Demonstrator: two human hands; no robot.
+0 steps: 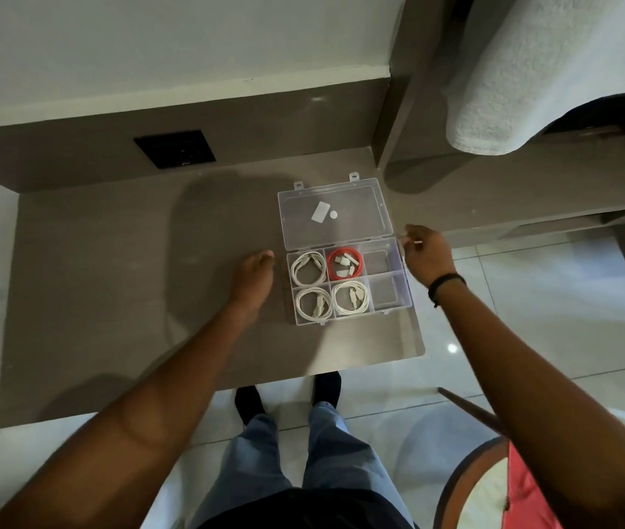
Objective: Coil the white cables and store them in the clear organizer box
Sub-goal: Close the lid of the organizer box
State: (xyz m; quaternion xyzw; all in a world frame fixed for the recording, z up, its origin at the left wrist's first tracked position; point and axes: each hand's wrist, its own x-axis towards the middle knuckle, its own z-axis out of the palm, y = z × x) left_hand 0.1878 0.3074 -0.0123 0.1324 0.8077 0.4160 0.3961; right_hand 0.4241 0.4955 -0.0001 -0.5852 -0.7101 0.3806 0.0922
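The clear organizer box (402, 276) lies open on the brown desk, its lid (360, 223) folded flat away from me. Three coiled white cables fill compartments: one top left (307, 268), one bottom left (314, 304), one bottom middle (351, 297). A red cable coil (344, 263) with white plugs sits in the top middle cell. The two right cells hold nothing. My left hand (253, 276) rests on the desk just left of the box, fingers curled, holding nothing. My right hand (425, 253) hovers at the box's right edge, fingers loosely pinched near the rim.
The desk (150, 280) ends just in front of the box, with tiled floor beyond. A black socket plate (174, 148) sits on the back panel. A white towel (524, 70) hangs upper right. A chair (494, 482) with a red cushion stands at lower right.
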